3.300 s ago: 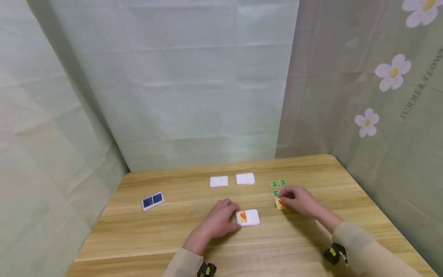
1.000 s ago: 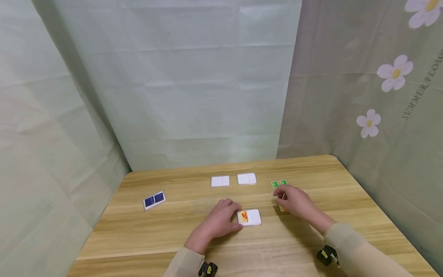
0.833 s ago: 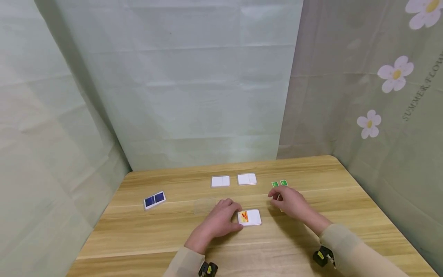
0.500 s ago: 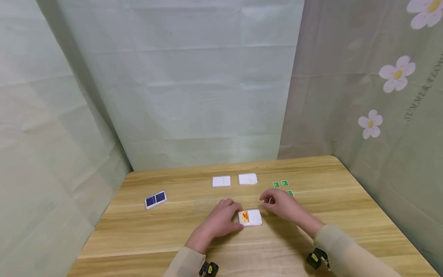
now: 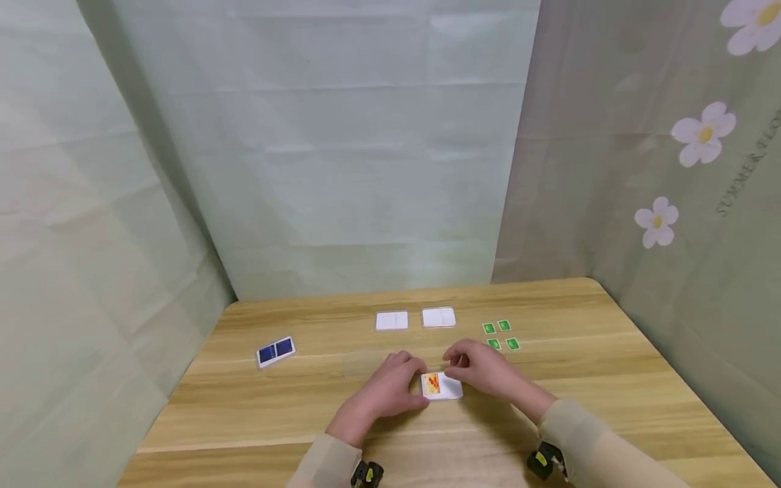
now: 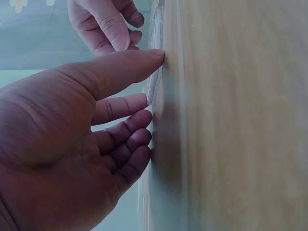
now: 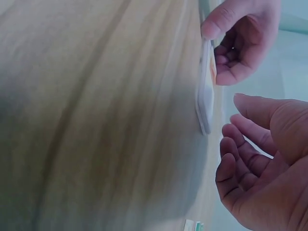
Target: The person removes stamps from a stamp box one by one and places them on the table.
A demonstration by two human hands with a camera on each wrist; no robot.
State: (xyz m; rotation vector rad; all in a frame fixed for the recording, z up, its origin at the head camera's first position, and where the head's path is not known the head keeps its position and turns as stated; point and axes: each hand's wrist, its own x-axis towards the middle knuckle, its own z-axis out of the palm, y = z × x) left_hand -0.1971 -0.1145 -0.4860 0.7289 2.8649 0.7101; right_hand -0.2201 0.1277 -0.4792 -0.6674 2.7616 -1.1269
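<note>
My left hand (image 5: 388, 388) pinches the left end of a flat white card (image 5: 450, 388) between thumb and fingers. The card lies on the table and bears a small orange picture (image 5: 432, 383) on its left half. Seen from the right wrist, the white card (image 7: 207, 89) has a thick, layered edge. My right hand (image 5: 478, 366) hovers close over the card's right end, fingers loosely bent. Between its thumb and index finger a gap shows in the right wrist view, with nothing in it. Several small green squares (image 5: 504, 325) lie just behind the right hand.
Two white cards (image 5: 392, 320) lie farther back on the wooden table (image 5: 244, 413). A card with two dark blue panels (image 5: 276, 352) sits at the left. A faint clear sheet (image 5: 360, 364) lies beside the left hand. Cloth curtains (image 5: 366, 169) enclose the table's back and sides.
Earlier my right hand pinched a small orange picture piece by the green squares. It has let go of that piece and moved left to the white card. The left hand has stayed put.
</note>
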